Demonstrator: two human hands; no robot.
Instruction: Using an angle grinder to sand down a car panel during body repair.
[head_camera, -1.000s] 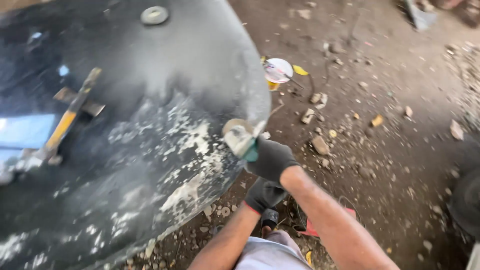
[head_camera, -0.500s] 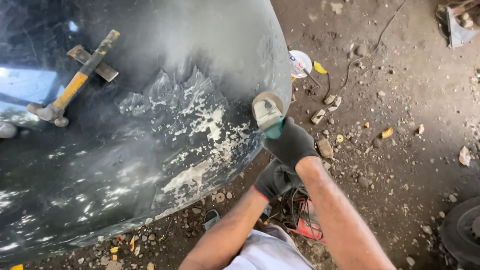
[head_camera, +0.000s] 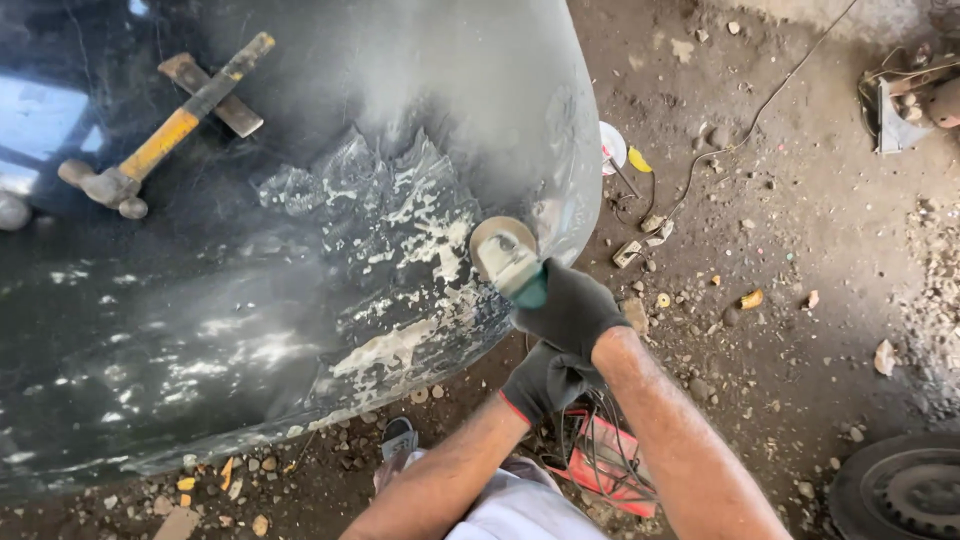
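Gloves are covering both hands: the right hand (head_camera: 572, 308) and the left hand (head_camera: 543, 380) are each wrapping closed fingers around one angle grinder (head_camera: 510, 262), its disc touching the black car panel (head_camera: 300, 260). One hammer (head_camera: 160, 135) is lying on the panel, well apart.

Yellow-handled hammer (head_camera: 150, 150) on the panel, tyre (head_camera: 900, 490) on dirt floor (head_camera: 800, 250)

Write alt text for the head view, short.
Two gloved hands, right hand ahead of left hand, hold an angle grinder with its disc against the patchy, filler-smeared edge of a dark car body panel. A yellow-handled hammer lies on the panel; a dirt floor strewn with debris lies below.
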